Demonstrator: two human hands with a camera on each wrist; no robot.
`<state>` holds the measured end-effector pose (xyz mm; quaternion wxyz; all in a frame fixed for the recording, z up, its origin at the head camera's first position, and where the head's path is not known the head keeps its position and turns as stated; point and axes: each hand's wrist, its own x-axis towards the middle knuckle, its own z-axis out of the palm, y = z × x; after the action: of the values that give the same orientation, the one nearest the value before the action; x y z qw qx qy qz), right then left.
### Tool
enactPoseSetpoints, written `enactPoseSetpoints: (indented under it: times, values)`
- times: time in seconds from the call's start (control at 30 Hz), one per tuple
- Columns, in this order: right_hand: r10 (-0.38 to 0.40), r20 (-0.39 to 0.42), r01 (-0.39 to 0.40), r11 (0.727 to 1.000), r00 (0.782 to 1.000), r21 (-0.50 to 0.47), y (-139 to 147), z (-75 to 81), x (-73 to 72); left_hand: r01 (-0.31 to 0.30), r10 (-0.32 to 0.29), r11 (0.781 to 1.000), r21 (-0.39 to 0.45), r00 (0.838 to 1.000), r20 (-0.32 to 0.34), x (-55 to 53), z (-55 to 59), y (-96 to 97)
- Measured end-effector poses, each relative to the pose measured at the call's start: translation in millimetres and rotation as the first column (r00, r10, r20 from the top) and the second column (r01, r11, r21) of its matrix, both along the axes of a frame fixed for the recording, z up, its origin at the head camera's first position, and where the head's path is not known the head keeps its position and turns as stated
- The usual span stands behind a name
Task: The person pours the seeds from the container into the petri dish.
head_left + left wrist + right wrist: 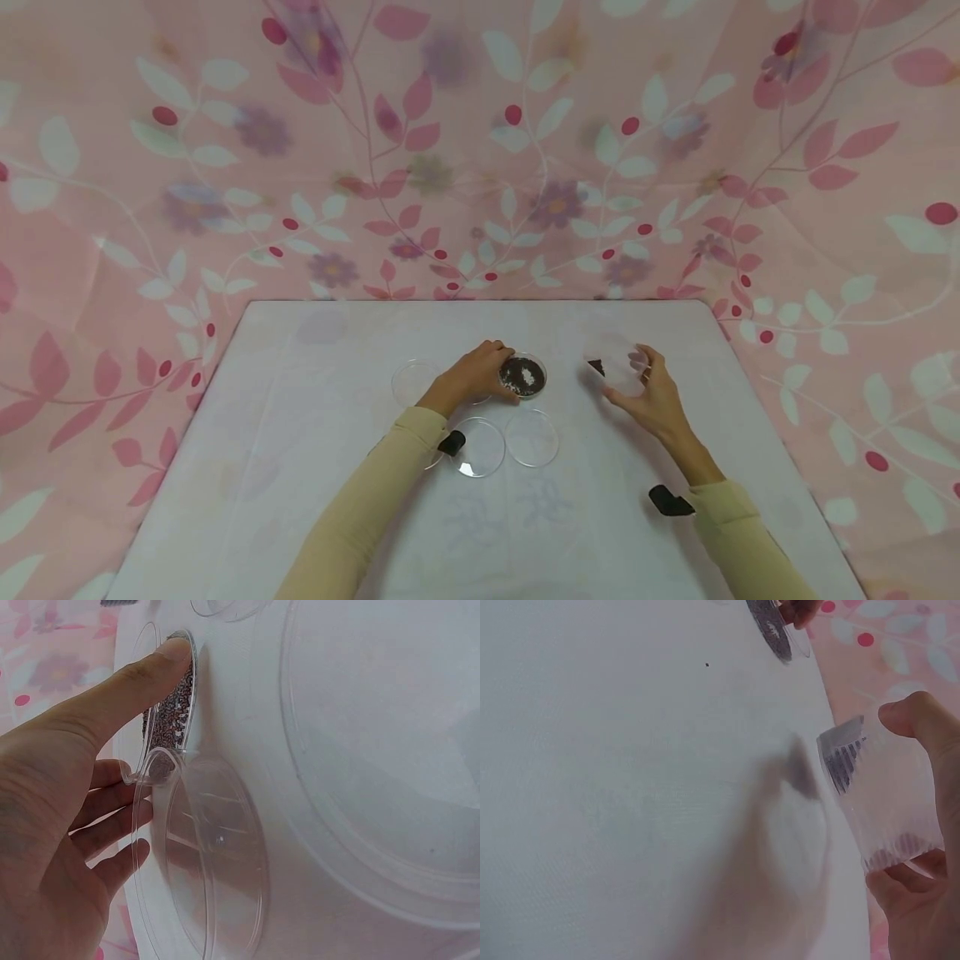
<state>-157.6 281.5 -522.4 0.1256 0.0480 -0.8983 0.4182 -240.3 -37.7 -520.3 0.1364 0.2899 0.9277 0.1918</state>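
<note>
My left hand [474, 373] grips a round clear petri dish by its edge. A layer of small dark grains [519, 379] covers most of its bottom, with a bare patch in the middle. In the left wrist view the thumb presses the rim near the grains [174, 712], and the fingers curl under the far side. To the right, my right hand [654, 398] holds a clear ribbed plastic cup [889, 791] between thumb and fingers. It is tilted over the table, and dark grains [844, 761] are gathered in its lower corner.
Clear petri dishes lie around the left hand: one [483, 446] in front, one [532, 437] beside it, one [411, 383] behind the forearm. A stray dark grain [707, 664] lies on the white tabletop [600, 533]. Pink floral cloth [480, 167] hangs behind the table.
</note>
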Motion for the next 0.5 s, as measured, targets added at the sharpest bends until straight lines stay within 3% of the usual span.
enactPoseSetpoints:
  times: [0.5]
  values:
    - [-0.061,0.127,0.071,0.995,0.99,-0.075,9.3,-21.7,9.7,-0.008,0.008,1.0,-0.019,1.0,0.009,-0.9,-0.9,0.8]
